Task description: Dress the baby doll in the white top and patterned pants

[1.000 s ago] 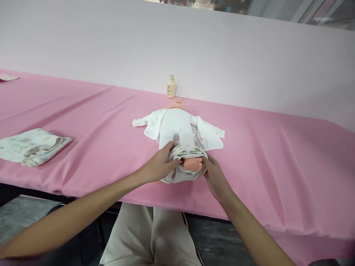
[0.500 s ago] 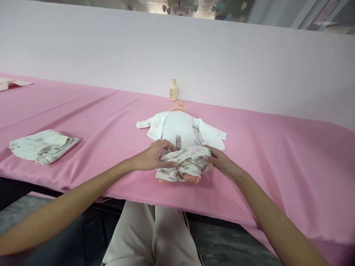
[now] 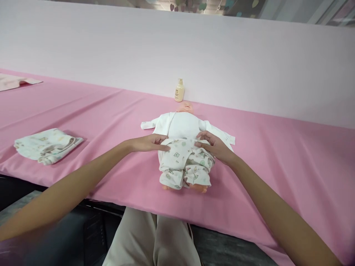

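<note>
Midway down a doll's body, two bare hands pinched the waist of its trousers (image 3: 176,155), white with a small animal print. The left hand (image 3: 150,143) gripped the left corner of the waist, thumb on top and fingers curled behind the edge. The right hand (image 3: 217,148) gripped the waist nearer its right side, thumb and fingertips closed on the cloth. Between them, a short span of waistband lay across the lower belly of the doll (image 3: 185,107).

The trousers covered both legs, rumpled at the knees, and the feet (image 3: 198,187) showed below the cuffs. Above the waistband was a white top (image 3: 184,125), its two sleeves spread wide to either side.

The doll lay on its back on a pink sheet (image 3: 263,166), feet toward the person and just short of the near edge. Past its head, a cream pump bottle (image 3: 179,91) stood upright close to the far edge, where the sheet met a pale wall (image 3: 177,48).

To the left, well apart from the left hand, a folded printed cloth (image 3: 47,145) lay near the front edge, and a pale pink cloth (image 3: 18,82) lay farther back, cut off by the view. To the right, smooth sheet ran on past the right forearm, giving that arm wide room. Below the near edge were the person's beige-clad legs (image 3: 155,240).
</note>
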`<action>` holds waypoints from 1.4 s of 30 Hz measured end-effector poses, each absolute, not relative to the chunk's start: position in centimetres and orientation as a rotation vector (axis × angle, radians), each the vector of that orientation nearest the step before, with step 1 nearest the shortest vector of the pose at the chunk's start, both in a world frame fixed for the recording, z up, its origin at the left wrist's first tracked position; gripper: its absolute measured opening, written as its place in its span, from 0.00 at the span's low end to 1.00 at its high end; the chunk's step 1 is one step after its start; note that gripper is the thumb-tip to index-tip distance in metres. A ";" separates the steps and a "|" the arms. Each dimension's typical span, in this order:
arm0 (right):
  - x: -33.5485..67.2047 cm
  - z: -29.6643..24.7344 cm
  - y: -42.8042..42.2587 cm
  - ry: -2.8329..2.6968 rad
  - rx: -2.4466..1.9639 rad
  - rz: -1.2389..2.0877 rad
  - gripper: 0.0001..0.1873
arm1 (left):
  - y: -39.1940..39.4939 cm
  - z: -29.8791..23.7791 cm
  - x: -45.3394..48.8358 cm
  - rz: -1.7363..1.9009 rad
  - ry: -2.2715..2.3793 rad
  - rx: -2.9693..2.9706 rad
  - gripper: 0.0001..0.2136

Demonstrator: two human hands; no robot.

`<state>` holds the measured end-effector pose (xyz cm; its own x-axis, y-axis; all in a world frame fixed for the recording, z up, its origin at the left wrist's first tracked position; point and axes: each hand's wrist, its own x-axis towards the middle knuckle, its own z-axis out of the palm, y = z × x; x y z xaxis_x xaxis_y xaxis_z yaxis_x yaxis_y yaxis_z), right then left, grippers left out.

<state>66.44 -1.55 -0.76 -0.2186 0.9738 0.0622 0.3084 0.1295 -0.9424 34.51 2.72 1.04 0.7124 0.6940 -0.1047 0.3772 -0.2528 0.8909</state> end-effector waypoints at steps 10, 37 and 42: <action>66.6 -3.8 -3.3 -1.682 -1.603 1.042 0.30 | 2.9 -3.7 34.7 0.533 0.930 1.950 0.24; 65.4 -5.9 -2.9 -1.035 -1.153 1.401 0.21 | 2.6 -4.6 35.4 0.630 0.733 1.451 0.24; 66.0 -6.4 -2.4 -1.060 -1.174 1.352 0.19 | 3.1 -5.1 35.5 0.732 0.898 1.394 0.26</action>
<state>66.02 -2.37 -6.38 -0.0148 0.9948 -0.1009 -0.1392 -0.1020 -0.9850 35.53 3.14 -5.11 0.4937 0.8644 -0.0954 0.0800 0.0641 0.9947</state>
